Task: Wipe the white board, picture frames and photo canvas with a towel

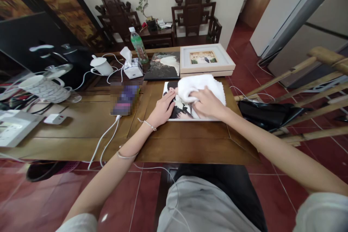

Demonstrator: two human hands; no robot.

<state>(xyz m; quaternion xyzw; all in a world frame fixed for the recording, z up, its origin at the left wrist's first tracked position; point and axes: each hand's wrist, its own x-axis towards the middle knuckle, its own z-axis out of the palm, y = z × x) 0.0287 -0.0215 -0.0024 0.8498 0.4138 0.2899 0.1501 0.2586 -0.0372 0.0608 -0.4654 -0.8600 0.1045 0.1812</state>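
A photo panel (pixel 181 110) lies flat on the wooden table in front of me, its upper right part hidden under a white cloth (pixel 202 86). My right hand (pixel 206 102) grips the cloth and presses it on the panel; the fingertips are partly sunk in its folds. At the panel's left edge, my left hand (pixel 164 108) rests with its fingers stretched out over the corner. Beyond the panel lie a dark photo album (pixel 160 67) and a light framed picture (pixel 205 58) that sits on top of another frame.
Left of the panel are a phone (pixel 125 99) with a white cable, a tissue box (pixel 133 68), a green-labelled bottle (pixel 139 46), a lidded white cup (pixel 102 66), a patterned mug (pixel 45 87) and a power strip (pixel 17 127). A wooden chair (pixel 293 98) stands at the right.
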